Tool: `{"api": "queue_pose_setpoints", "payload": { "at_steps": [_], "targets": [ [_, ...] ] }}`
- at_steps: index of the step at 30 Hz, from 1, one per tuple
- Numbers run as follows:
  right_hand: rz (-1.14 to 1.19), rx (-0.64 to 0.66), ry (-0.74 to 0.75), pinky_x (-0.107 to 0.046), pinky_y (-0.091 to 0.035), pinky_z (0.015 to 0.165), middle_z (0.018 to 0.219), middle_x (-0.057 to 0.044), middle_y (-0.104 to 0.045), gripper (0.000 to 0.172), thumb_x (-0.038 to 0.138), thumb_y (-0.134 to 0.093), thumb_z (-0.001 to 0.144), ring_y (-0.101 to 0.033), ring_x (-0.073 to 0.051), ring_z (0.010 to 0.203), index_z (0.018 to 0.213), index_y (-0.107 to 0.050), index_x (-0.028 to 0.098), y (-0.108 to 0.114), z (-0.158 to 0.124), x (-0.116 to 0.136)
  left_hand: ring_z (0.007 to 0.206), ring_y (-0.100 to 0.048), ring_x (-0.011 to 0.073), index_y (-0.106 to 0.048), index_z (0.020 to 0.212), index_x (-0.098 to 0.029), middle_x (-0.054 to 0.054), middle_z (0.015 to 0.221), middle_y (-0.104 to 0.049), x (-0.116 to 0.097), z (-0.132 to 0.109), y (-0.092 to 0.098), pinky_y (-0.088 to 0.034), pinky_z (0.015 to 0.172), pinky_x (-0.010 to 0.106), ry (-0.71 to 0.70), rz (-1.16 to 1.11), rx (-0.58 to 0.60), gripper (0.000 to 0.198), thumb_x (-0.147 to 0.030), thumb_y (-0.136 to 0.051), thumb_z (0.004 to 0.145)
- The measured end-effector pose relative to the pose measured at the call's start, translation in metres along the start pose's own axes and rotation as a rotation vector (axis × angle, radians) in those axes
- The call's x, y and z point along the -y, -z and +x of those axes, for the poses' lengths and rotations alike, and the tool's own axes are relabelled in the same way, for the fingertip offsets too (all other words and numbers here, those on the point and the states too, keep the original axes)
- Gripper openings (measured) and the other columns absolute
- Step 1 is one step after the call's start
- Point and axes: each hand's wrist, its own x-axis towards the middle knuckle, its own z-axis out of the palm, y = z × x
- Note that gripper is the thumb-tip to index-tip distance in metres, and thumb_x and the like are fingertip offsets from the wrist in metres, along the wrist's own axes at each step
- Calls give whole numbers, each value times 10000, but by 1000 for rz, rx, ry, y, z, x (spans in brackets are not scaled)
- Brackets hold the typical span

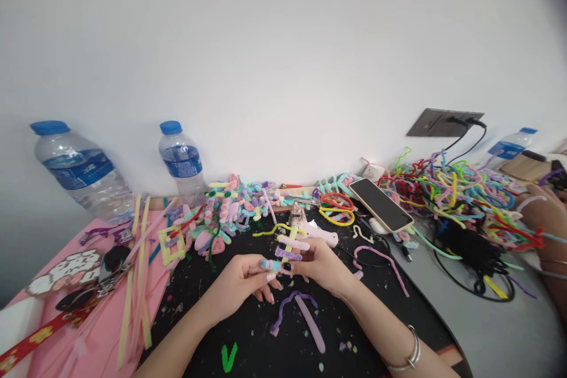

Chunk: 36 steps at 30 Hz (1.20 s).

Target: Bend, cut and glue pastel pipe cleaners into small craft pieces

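Observation:
My left hand (pixel 241 286) and my right hand (pixel 321 266) meet over a black mat (pixel 248 342). Together they pinch a small pipe-cleaner piece (pixel 287 251): a yellow stem wound with pink, purple and blue coils. The left fingers close on its lower blue coil, the right fingers on its side. Just below the hands lie a loose purple pipe cleaner (pixel 287 307) and a pink pipe cleaner (pixel 310 325). A silver bracelet (pixel 414 354) circles my right wrist.
Two water bottles (pixel 77 168) (pixel 181 159) stand by the wall. Coiled pipe-cleaner pieces (pixel 234 207) pile behind the mat, a phone (pixel 381 204) lies right of them, and a tangle of coloured pipe cleaners (pixel 460 195) spreads beyond. Another person's hand (pixel 543 207) is at far right.

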Motion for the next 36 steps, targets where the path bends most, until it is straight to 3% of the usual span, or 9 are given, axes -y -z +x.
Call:
{"api": "queue_pose_setpoints", "payload": {
  "at_steps": [10, 15, 21, 36],
  "targets": [
    [-12, -39, -37, -210, -315, 447, 590, 30, -614, 186, 301, -782, 624, -462, -92, 482, 636, -639, 183, 5, 1, -7, 752, -641, 192, -643, 926, -138, 53, 804, -695, -1, 0, 3, -471, 650, 263, -20, -54, -8, 311, -415, -657, 786],
    [29, -24, -40, -232, -392, 539, 624, 35, -620, 225, 289, -813, 570, -524, -113, 560, 651, -635, 178, 2, 2, -4, 770, -613, 185, -648, 907, -142, 48, 823, -677, -2, 1, 3, -476, 686, 276, -15, -95, -49, 327, -432, -678, 760],
    [-2, 21, -17, -257, -445, 622, 679, 30, -630, 205, 287, -789, 611, -549, -127, 611, 746, -671, 188, 0, 1, -3, 801, -615, 190, -634, 883, -142, 49, 855, -685, -2, 2, 1, -470, 733, 293, -6, -119, -84, 306, -384, -726, 719],
    [-33, 14, -6, -255, -452, 634, 682, 19, -624, 243, 316, -791, 623, -549, -128, 632, 778, -683, 162, 0, 1, -7, 759, -569, 145, -574, 866, -151, 9, 806, -630, 4, 3, 3, -414, 684, 241, -54, -122, -79, 248, -314, -717, 745]
  ]
}}
